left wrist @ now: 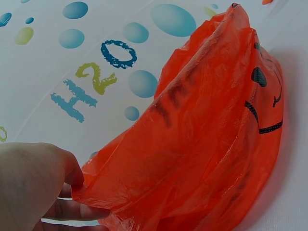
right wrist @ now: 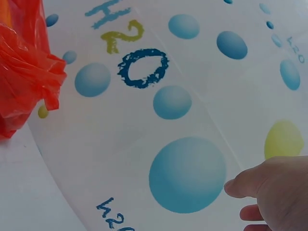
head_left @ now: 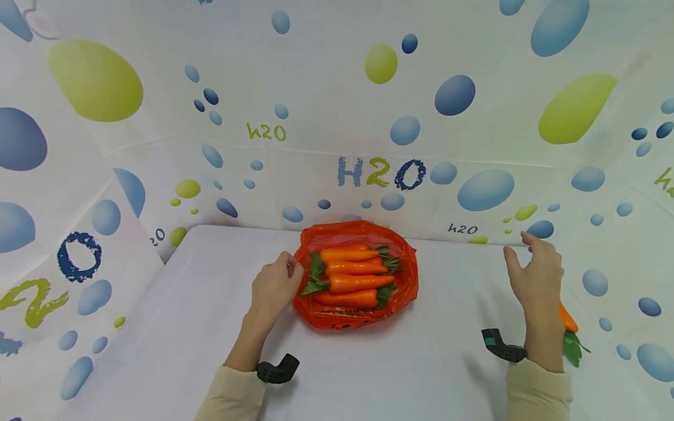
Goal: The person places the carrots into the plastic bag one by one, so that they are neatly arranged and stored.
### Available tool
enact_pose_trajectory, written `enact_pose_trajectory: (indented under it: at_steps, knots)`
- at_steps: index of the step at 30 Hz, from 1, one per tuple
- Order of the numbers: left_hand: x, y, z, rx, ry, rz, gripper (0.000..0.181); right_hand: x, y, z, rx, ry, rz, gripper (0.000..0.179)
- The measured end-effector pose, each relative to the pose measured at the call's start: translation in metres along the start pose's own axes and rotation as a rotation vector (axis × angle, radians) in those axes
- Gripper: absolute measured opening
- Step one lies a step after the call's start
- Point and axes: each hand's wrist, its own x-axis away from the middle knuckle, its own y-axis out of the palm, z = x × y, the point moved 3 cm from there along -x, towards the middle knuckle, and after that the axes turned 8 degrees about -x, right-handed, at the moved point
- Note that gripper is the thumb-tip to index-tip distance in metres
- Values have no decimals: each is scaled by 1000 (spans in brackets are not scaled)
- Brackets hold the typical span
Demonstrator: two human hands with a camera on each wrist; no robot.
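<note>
A red plastic bag (head_left: 408, 280) lies with its mouth spread on the white table, holding several orange carrots (head_left: 358, 283) with green tops. My left hand (head_left: 275, 283) pinches the left rim of the bag between thumb and fingers. The left wrist view shows the hand (left wrist: 36, 185) gripping a fold of the bag (left wrist: 207, 125). Over the right side of the table my right hand (head_left: 537, 275) is raised, its thumb and fingers apart and holding nothing. Another carrot (head_left: 567, 320) lies beyond my right wrist, partly hidden by it.
A white cloth (head_left: 326, 128) printed with blue and green drops and H2O lettering hangs behind the table (head_left: 432, 362) and at its sides. Each wrist wears a small black device (head_left: 278, 369).
</note>
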Motion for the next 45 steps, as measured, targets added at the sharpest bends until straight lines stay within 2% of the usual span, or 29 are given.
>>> enact_pose_trajectory:
  at_steps: [9,18,29,40,45]
  knots:
    - [0,-1,2,2,3,-1,20,-2,-7,10,23,54,4,54]
    - [0,-2,2,-1,4,-7,21,-3,-11,24,56,153,-54,58]
    - [1,-3,1,3,-5,-6,22,-6,-13,46,73,187,-60,59]
    - [2,-2,1,4,-8,-9,23,-8,-15,63,121,277,-151,66]
    - [2,-2,1,8,4,9,21,-8,-14,71,125,319,-167,66]
